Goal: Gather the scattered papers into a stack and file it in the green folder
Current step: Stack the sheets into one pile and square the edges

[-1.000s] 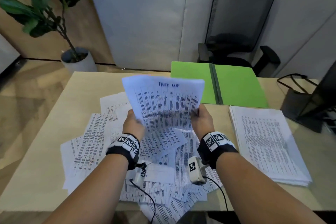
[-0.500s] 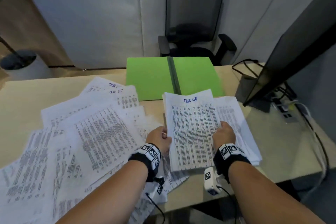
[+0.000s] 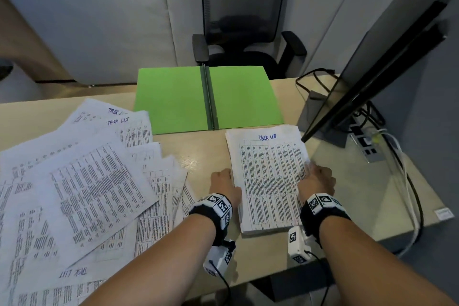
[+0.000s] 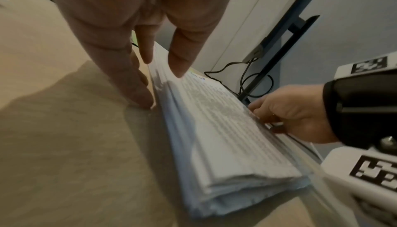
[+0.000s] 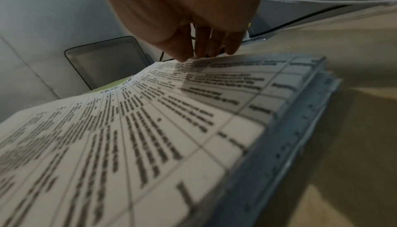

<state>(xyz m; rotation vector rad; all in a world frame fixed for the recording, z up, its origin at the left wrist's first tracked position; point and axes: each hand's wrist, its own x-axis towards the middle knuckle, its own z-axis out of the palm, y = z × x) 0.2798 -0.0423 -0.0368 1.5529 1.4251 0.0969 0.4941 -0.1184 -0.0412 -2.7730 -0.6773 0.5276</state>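
Observation:
A thick stack of printed "Task List" papers (image 3: 268, 176) lies on the desk just in front of the open green folder (image 3: 173, 99). My left hand (image 3: 223, 185) stands against the stack's left edge, fingers (image 4: 139, 84) straight and pointing down to the desk, thumb over the top sheet. My right hand (image 3: 316, 181) grips the right edge of the stack (image 5: 150, 128); its fingertips (image 5: 204, 47) pinch the top sheets, which bow upward there. Several loose papers (image 3: 87, 194) lie scattered across the left half of the desk.
A dark monitor (image 3: 372, 77) on its stand rises just right of the stack, with cables and a power strip (image 3: 365, 141) behind it. An office chair (image 3: 246, 52) stands behind the desk. The desk's right edge (image 3: 422, 196) is close.
The bundle I held up over the scattered sheets has travelled right and come down onto the stack. Both hands have dropped to the stack's side edges.

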